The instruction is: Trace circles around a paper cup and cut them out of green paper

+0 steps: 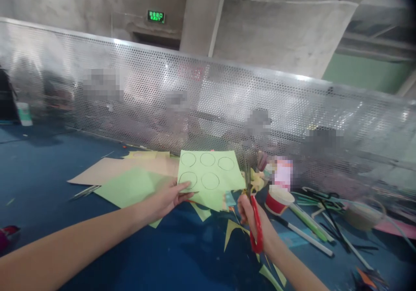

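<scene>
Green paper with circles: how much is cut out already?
None yet: all five drawn circles sit whole on the green sheet. The left hand holds up its corner; the right hand grips red scissors at its lower edge. Green scraps litter the blue table.

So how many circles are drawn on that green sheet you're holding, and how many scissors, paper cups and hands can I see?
Circles drawn on the light green sheet: 5
Red-handled scissors: 1, in the right hand
Red and white paper cup: 1
Hands: 2, the left hand pinching the sheet
Total: 9
</scene>
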`<state>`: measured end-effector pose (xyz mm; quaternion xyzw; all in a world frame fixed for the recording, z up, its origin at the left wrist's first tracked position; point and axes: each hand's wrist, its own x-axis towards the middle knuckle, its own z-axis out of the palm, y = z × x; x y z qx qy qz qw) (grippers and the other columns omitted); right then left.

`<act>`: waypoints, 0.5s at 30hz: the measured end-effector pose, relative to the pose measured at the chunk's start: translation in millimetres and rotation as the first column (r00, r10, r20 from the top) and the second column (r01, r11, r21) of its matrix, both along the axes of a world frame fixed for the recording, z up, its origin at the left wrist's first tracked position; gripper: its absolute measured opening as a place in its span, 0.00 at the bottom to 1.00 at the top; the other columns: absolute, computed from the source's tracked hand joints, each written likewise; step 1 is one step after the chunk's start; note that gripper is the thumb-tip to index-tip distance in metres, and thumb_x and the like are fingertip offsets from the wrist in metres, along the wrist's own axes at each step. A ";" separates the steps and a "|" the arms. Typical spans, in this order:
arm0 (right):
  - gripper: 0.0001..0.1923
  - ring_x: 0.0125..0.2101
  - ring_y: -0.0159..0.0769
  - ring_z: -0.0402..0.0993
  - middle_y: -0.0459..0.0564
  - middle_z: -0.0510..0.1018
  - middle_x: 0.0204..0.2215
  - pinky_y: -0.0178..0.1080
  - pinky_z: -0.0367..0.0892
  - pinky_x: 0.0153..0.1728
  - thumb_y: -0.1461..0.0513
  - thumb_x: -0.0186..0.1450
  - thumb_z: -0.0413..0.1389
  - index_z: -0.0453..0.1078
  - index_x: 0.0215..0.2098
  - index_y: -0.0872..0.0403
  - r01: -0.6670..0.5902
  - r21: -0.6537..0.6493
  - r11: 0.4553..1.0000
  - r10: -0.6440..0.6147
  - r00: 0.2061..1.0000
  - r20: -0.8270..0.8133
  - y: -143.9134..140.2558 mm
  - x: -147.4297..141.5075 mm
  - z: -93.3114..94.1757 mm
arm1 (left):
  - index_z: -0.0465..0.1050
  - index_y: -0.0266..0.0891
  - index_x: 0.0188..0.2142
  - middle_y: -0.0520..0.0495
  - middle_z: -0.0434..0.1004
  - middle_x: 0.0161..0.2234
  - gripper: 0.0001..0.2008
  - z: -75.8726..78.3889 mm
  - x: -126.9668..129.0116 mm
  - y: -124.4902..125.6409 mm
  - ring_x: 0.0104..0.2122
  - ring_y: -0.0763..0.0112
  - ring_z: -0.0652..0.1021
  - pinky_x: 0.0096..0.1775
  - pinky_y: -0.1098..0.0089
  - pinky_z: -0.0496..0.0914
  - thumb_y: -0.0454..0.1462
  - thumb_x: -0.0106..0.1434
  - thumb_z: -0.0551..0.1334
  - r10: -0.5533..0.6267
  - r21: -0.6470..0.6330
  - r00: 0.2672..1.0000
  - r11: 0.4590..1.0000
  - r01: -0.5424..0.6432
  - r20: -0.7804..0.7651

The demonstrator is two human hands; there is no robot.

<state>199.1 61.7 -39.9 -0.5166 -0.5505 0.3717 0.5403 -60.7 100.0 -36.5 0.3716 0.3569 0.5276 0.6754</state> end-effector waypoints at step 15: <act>0.35 0.12 0.30 0.63 0.42 0.65 0.12 0.35 0.64 0.18 0.30 0.51 0.49 0.63 0.21 0.53 -0.391 -0.249 0.886 0.251 0.856 -0.451 -19.1 -78.7 13.4 | 0.72 0.38 0.45 0.42 0.77 0.50 0.13 -1.6 -0.5 4.5 0.44 0.65 0.81 0.50 0.69 0.75 0.30 0.60 0.65 0.165 -0.018 0.982 0.986 -0.164 0.090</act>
